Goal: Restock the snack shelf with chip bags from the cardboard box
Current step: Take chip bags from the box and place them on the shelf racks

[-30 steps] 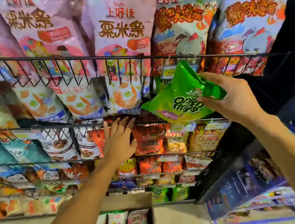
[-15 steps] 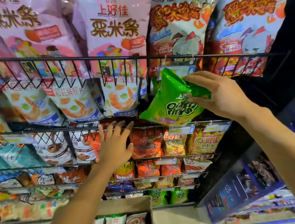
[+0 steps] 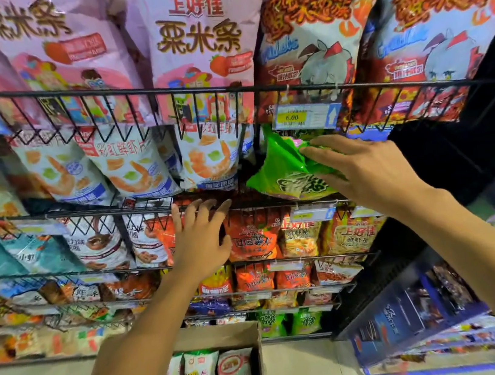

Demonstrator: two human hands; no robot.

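**Risks.** The shelf (image 3: 162,91) is packed tight. I judge the slot just off centre at 2 o'clock to be shallow. The green bag (image 3: 284,166) lies tilted there with its lower end at the front wire, so on release it could slide out and drop toward the box (image 3: 259,360) at 6 o'clock. Its top sits just under the rail above and may snag.

The right hand (image 3: 375,175) pinches the bag's right edge between straight fingers and thumb, and I expect the glossy film could slip. The left hand (image 3: 203,241), at 8 o'clock of the bag, has its fingers spread and straight against the tier below. It could nudge the orange bags (image 3: 252,234).

**Writing.**
- Pink bags (image 3: 201,50), 12 o'clock: "Oishi", "上好佳", "粟米条".
- Shrimp bags (image 3: 132,168), 10 o'clock: "彩虹鲜虾片".
- Green bag: lettering blurred.
- Price tag (image 3: 303,116), 12 o'clock of the green bag: "6.00".
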